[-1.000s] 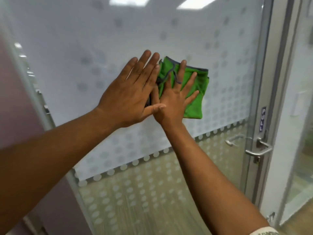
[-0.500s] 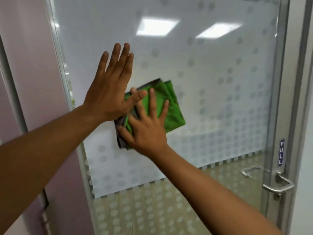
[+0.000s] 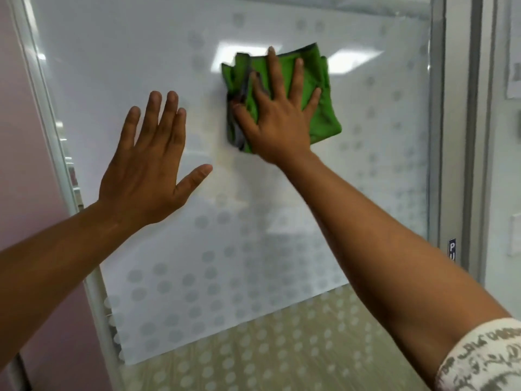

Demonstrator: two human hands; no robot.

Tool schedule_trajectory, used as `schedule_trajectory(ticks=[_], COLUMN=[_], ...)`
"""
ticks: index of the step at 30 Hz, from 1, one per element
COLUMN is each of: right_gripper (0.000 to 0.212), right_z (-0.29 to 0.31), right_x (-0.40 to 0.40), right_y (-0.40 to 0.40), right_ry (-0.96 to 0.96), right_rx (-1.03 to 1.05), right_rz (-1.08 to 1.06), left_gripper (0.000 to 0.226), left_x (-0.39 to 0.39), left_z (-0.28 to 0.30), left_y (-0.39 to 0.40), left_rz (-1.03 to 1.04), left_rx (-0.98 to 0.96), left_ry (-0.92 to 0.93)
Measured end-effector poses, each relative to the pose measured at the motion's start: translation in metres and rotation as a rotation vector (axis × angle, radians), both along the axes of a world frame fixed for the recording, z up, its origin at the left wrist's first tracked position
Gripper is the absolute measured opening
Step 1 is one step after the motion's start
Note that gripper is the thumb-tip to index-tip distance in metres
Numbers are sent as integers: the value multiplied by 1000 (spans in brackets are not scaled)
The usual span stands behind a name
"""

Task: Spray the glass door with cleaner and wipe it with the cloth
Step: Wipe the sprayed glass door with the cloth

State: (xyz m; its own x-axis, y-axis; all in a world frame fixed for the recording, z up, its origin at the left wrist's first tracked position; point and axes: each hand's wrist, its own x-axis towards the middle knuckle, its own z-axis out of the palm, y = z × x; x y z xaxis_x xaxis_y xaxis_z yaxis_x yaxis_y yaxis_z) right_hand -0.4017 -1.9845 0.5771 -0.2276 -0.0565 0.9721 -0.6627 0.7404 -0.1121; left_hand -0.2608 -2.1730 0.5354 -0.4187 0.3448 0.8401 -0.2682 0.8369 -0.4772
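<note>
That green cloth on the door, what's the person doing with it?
The person is wiping the glass door. Their right hand presses the folded green cloth flat against the frosted, dotted glass, fingers spread. Their left hand is open, flat at the glass beside it, apart from the cloth. No spray bottle is in view.

right hand (image 3: 277, 124): flat, pressing green cloth (image 3: 318, 91) on frosted glass door (image 3: 282, 249)
left hand (image 3: 149, 167): fingers spread flat beside it

Pink wall (image 3: 17, 136) left; white patterned sleeve (image 3: 479, 359) lower right.
</note>
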Motion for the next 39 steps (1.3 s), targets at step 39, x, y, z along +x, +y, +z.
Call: schedule_trajectory(ticks=[39], right_gripper=[20], right_z=[-172], right_x=[164], right_y=[11], right_ry=[-812], right_rx=[-1177], right_rz=[1525], left_gripper=[91], left_x=[13], left_z=[-21], left_y=[26], left_rz=[-210], left_rx=[75], left_ry=[-82])
